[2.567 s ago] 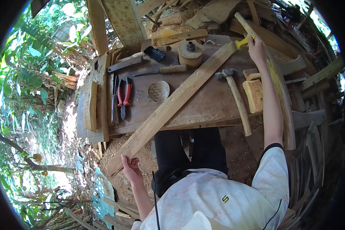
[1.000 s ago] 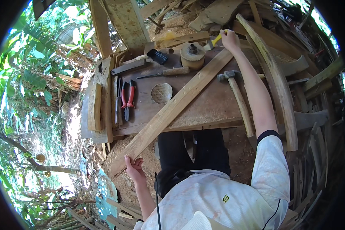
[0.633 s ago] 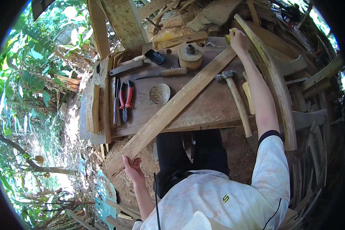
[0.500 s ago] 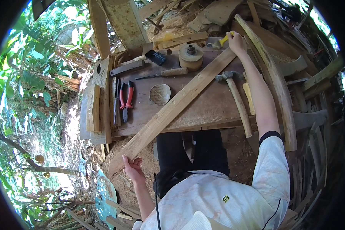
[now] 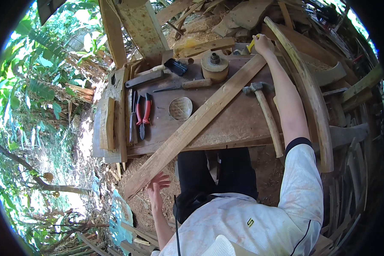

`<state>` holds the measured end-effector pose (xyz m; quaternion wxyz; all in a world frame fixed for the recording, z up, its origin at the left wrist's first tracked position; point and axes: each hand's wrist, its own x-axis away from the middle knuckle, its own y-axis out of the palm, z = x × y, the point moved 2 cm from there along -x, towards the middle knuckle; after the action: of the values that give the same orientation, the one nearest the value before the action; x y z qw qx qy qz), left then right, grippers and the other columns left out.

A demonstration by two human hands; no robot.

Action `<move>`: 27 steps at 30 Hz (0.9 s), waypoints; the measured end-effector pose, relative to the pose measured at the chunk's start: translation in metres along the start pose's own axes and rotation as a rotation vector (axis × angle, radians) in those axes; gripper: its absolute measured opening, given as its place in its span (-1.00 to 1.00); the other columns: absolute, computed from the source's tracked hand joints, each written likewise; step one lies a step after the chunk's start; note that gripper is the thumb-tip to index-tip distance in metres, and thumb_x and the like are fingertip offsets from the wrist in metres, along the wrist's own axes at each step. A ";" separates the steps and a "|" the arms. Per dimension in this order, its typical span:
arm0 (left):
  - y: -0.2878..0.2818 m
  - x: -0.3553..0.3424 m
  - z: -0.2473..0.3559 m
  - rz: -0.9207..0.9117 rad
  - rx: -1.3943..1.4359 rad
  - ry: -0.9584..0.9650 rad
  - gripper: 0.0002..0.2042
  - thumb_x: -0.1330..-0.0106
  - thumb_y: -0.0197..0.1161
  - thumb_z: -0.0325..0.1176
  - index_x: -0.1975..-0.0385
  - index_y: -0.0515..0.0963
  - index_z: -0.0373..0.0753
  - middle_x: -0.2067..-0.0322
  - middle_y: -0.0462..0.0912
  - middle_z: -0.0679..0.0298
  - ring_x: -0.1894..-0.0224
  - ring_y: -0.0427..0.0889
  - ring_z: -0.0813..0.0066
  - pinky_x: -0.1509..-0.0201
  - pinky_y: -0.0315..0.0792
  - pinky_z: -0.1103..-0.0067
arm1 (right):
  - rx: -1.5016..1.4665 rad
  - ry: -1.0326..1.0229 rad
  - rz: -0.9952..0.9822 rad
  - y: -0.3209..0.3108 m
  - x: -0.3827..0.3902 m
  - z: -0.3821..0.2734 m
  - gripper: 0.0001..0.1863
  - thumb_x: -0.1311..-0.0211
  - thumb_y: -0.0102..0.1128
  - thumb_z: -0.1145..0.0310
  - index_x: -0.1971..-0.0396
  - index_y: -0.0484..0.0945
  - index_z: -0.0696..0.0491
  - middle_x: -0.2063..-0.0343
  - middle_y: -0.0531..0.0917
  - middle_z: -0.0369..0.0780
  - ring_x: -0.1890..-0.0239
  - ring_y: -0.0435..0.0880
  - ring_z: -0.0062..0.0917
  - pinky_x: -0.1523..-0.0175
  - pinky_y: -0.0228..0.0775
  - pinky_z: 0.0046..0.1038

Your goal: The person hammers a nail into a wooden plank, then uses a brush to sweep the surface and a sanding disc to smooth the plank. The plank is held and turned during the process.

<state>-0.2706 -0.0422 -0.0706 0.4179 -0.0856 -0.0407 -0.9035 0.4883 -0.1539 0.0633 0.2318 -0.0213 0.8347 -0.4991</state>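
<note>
A long wooden plank lies slantwise over the workbench, its near left end jutting past the front edge. Beside that end is my left hand, open with fingers spread; part of it is behind the plank's edge, and I cannot tell whether it touches. At the plank's far right end my right hand is closed around a small yellow object, mostly hidden by the fingers, so its kind is unclear. Under my right forearm, a hammer with a wooden handle rests on the bench.
Red-handled pliers, a round woven-looking disc, a wooden-handled pointed tool, a black tray-like piece and a round wooden block lie on the bench. A long curved pole borders the right side. Scrap wood is piled behind.
My left hand has let go of the plank's near end, shifting slightly right and spreading its fingers. My right hand stays at the far end with the yellow object, which has tilted.
</note>
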 end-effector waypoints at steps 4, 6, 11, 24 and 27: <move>0.012 0.009 0.008 -0.031 -0.244 -0.065 -0.11 -0.50 0.07 0.42 -0.45 0.41 -0.36 -0.19 0.69 -0.06 -0.06 0.80 0.15 -0.05 0.66 0.36 | -0.084 0.005 -0.028 0.022 -0.010 -0.022 -0.58 -0.55 0.08 -0.04 -0.04 0.76 -0.08 0.00 0.80 -0.02 -0.13 0.76 -0.05 -0.16 0.59 -0.02; 0.026 -0.011 0.002 -0.106 -0.189 -0.039 -0.09 -0.50 0.08 0.41 -0.50 0.34 -0.35 -0.25 0.65 -0.05 -0.14 0.76 0.15 -0.09 0.65 0.35 | -0.034 -0.047 -0.063 0.007 -0.041 0.012 -0.58 -0.55 0.08 -0.04 -0.04 0.77 -0.09 0.00 0.80 -0.02 -0.13 0.76 -0.04 -0.16 0.58 -0.01; 0.039 -0.013 0.010 -0.081 -0.124 -0.073 -0.08 -0.49 0.06 0.43 -0.50 0.33 -0.35 -0.25 0.65 -0.04 -0.14 0.76 0.14 -0.11 0.63 0.31 | 0.026 0.004 -0.033 0.041 -0.047 0.018 -0.55 -0.52 0.13 -0.08 0.02 0.78 -0.03 0.05 0.80 0.01 -0.10 0.76 0.00 -0.16 0.58 -0.02; 0.057 -0.023 0.023 -0.124 -0.178 -0.118 -0.11 -0.57 -0.21 0.44 -0.47 0.40 -0.32 -0.22 0.68 -0.03 -0.08 0.78 0.15 -0.11 0.63 0.30 | -0.202 0.065 0.001 0.090 -0.080 0.050 -0.55 -0.51 0.14 -0.09 0.03 0.79 -0.04 0.04 0.81 0.00 -0.09 0.77 -0.02 -0.17 0.58 -0.03; 0.058 -0.029 0.020 -0.133 -0.194 -0.126 -0.09 -0.57 -0.26 0.46 -0.46 0.42 -0.32 -0.19 0.70 -0.03 -0.06 0.78 0.14 -0.12 0.63 0.29 | -0.223 0.052 -0.074 0.082 -0.085 0.054 -0.58 -0.51 0.15 -0.09 0.02 0.79 -0.10 0.03 0.81 -0.04 -0.08 0.77 -0.03 -0.16 0.58 -0.05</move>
<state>-0.2059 -0.0552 -0.0560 0.3433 -0.1790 0.0149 -0.9219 0.6020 -0.1348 0.0042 0.1876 -0.0648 0.8894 -0.4118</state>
